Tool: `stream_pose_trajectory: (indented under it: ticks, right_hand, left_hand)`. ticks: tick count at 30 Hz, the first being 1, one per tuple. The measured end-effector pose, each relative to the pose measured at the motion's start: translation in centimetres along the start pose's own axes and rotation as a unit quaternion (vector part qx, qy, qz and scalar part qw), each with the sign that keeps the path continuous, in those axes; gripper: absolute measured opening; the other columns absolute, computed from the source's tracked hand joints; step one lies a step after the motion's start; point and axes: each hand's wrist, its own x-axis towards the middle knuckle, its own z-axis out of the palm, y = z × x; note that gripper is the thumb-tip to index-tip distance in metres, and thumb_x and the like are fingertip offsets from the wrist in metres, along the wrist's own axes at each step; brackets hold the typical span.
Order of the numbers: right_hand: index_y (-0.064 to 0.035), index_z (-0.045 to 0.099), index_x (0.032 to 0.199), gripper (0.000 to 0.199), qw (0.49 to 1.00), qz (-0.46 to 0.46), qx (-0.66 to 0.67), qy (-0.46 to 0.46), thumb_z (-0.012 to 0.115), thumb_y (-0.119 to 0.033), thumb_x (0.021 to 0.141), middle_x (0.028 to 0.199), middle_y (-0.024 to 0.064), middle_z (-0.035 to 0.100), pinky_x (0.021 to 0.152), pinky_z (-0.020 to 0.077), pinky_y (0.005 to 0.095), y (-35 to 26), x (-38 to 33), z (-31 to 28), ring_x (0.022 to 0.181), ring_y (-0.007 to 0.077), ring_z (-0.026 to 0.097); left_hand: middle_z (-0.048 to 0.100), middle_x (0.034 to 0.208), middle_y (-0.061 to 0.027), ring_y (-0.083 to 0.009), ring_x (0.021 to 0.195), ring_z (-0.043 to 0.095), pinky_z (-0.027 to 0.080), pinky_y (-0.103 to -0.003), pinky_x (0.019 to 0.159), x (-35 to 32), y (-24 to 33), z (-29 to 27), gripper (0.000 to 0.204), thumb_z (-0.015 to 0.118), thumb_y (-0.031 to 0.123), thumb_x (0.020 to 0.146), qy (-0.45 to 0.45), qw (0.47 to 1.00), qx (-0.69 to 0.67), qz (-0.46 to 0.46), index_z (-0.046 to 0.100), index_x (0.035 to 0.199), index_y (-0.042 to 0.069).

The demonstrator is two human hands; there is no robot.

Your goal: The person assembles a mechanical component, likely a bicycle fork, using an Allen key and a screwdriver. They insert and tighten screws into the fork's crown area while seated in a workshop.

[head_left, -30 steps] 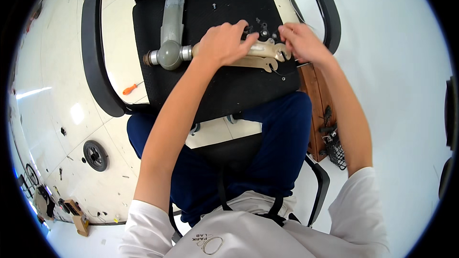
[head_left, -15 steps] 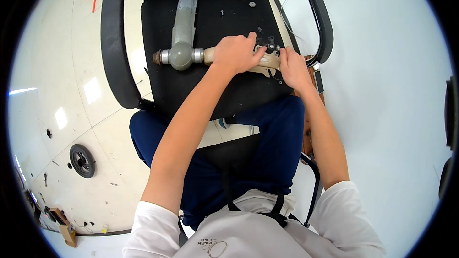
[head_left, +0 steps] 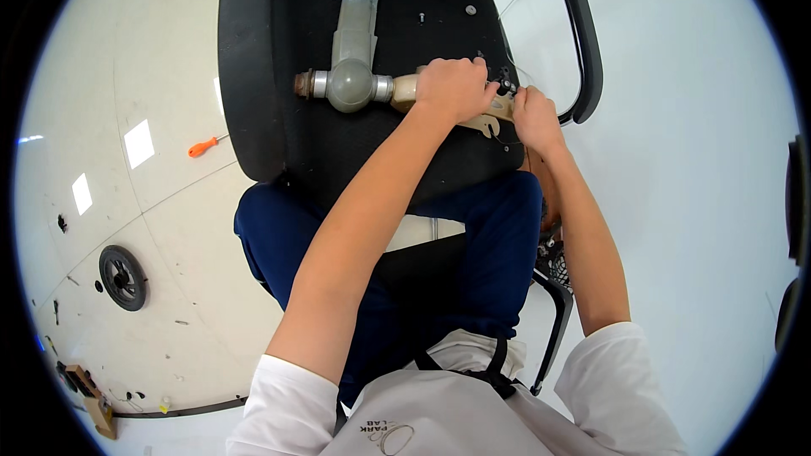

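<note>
A jointed part lies across the black chair seat [head_left: 325, 148]. It has a grey ball-shaped hub [head_left: 351, 86], silver collars, a rusty brown left end and a long grey arm [head_left: 358, 21] pointing away from me. To the hub's right runs a beige section [head_left: 405, 89]. My left hand [head_left: 456, 89] is closed over this beige section from above. At its right end, my right hand [head_left: 536, 122] is closed with bent fingers beside a small black fitting [head_left: 505, 85]. Whatever the right fingertips pinch is too small to make out.
A small screw [head_left: 421, 19] and a round light disc [head_left: 470, 10] lie on the far seat. Black armrests [head_left: 245, 76] flank it. On the tiled floor at left are an orange-handled screwdriver [head_left: 203, 148], a black wheel [head_left: 123, 277] and scattered small parts.
The whole view has shifted, so the chair's seat and the part sit farther right. An orange-handled screwdriver on the floor has come into sight. Both hands stay at the beige section.
</note>
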Motion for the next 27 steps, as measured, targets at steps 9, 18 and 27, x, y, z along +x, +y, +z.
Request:
stream_pose_trajectory:
  ticks: [9,18,27]
  right_hand:
    - [0.0072,0.066,0.095,0.038,0.996,-0.027,-0.086,-0.012,0.043,-0.023,0.100,0.097,0.0357,0.066,0.090,0.0490,0.0574,-6.2,-0.9,3.7,0.097,0.0544,0.062]
    - [0.0099,0.065,0.090,0.046,0.998,-0.007,-0.022,0.060,0.038,-0.027,0.099,0.090,0.0339,0.067,0.073,0.0522,0.0544,-7.9,-4.0,6.6,0.080,0.0493,0.067]
    - [0.0098,0.063,0.089,0.042,0.996,0.070,0.031,0.043,0.040,-0.024,0.100,0.082,0.0326,0.065,0.071,0.0537,0.0516,-8.9,-3.5,6.1,0.075,0.0469,0.066]
  left_hand:
    - [0.074,0.083,-0.0153,-0.0317,0.078,0.073,0.058,-0.044,0.070,-3.5,-5.0,-1.4,0.044,0.059,0.045,0.093,0.009,1.000,-0.026,-0.007,0.069,0.098,0.003]
    - [0.074,0.083,-0.0128,-0.0307,0.078,0.073,0.056,-0.042,0.071,-8.6,-8.0,-2.9,0.043,0.060,0.043,0.093,0.022,0.998,-0.054,0.030,0.069,0.098,0.002]
    - [0.075,0.089,-0.0148,-0.0308,0.083,0.073,0.056,-0.042,0.075,-6.4,-6.8,-2.0,0.045,0.056,0.044,0.095,0.013,0.999,-0.050,0.010,0.068,0.104,0.001]
